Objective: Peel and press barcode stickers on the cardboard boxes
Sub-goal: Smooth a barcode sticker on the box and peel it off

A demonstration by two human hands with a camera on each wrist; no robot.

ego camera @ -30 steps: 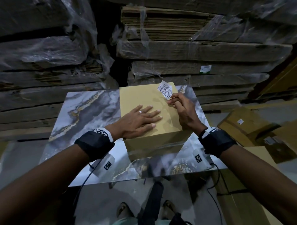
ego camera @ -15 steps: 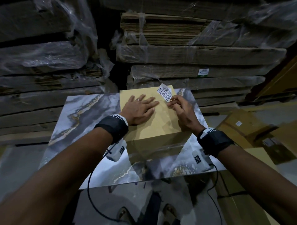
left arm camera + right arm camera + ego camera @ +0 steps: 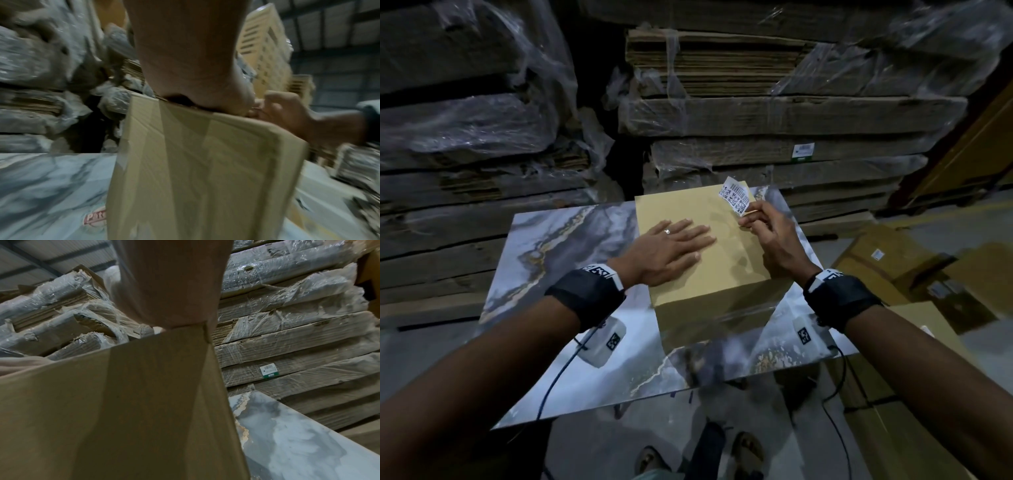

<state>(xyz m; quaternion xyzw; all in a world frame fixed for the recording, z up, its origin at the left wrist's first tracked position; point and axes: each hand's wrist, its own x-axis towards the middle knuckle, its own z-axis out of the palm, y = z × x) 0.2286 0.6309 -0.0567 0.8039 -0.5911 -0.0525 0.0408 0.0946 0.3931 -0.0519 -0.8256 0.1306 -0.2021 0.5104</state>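
Left hand [image 3: 671, 248] lies flat, palm down, on top of the cardboard box [image 3: 709, 274]; fingers [image 3: 698, 236] straight and together, pointing toward the right hand, holding nothing. A ring [image 3: 667, 232] sits on one of them. In the left wrist view the heel of the palm [image 3: 191, 56] presses on the box's top edge [image 3: 205, 162].

Right hand [image 3: 770, 233] is at the box's far right corner, fingers curled, thumb and fingertips [image 3: 748, 219] pinching the lower end of a barcode sticker [image 3: 735, 195]. The sticker stands up and away from the fingertips, printed side toward the head camera, its free end curling above the far edge of the box. Whether any part of it touches the cardboard, cannot tell. The right wrist view shows only the underside of the wrist against the box side [image 3: 123, 402]; the fingers are hidden there.

The box sits on a marble-patterned table [image 3: 558, 260], just under both hands. Beyond the fingertips: stacks of flat cardboard in plastic wrap [image 3: 774, 113], one bearing a small label [image 3: 803, 150]. More boxes [image 3: 887, 253] lie outboard of the right wrist, on the floor.
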